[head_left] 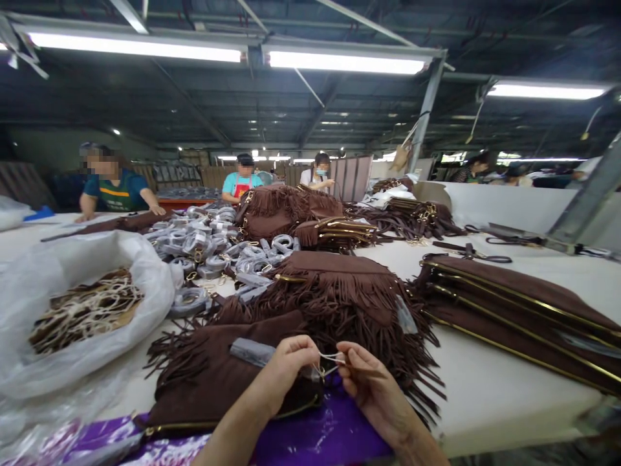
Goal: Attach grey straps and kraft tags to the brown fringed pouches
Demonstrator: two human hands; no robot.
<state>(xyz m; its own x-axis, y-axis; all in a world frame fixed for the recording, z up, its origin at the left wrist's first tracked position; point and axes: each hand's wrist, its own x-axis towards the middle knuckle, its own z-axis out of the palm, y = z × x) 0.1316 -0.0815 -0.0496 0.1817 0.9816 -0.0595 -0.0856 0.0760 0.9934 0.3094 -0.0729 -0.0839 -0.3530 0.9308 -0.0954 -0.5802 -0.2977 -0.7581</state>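
Between my two hands a white string (330,356) is stretched in a loop. My left hand (294,362) pinches one end of it close to a small metal ring on a dark brown fringed bag (213,366). With its thumb and fingers, my right hand (371,388) holds the other end and a flat brown tag (369,372). The bag lies flat under my left forearm, with its gold zipper toward me. A grey wrapped piece (252,351) rests on it. Purple plastic (320,430) lies below my hands.
A plastic bag (155,285) of stringed brown tags stands at left. Stacked fringed bags (339,278) and grey wrapped straps (208,239) lie ahead. Brown pouches with gold zippers (514,310) are piled at right on the white table (485,382). Several people work beyond.
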